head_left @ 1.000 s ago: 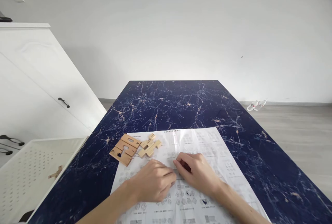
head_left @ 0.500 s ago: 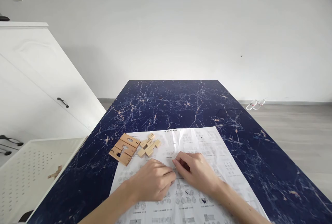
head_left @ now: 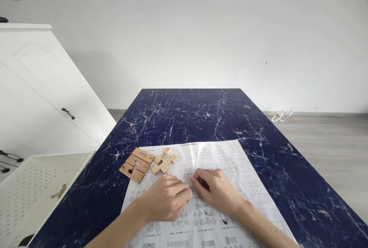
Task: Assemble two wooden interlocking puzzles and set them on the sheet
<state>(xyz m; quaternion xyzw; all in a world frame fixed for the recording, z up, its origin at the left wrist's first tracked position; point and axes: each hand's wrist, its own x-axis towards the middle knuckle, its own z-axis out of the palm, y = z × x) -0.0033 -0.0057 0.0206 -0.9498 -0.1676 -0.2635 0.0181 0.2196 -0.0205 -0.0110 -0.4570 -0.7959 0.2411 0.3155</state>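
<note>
Hands joined over a white printed paper sheet [head_left: 230,160]
The left hand [head_left: 168,199] and right hand [head_left: 218,191] are curled, fingertips touching; any pinch cannot be told. The sheet is spread flat on a dark blue marbled table [head_left: 201,114], seemingly for reading.

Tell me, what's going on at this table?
A person leans over a dark blue marbled table with both hands on a large printed sheet of small diagrams. The left hand and right hand meet fingertip to fingertip near the sheet's middle. Whether they pinch anything cannot be told. Flat slotted wooden plates and small wooden blocks lie untouched at the sheet's far left corner. A white perforated basket beside the table holds one wooden piece.
</note>
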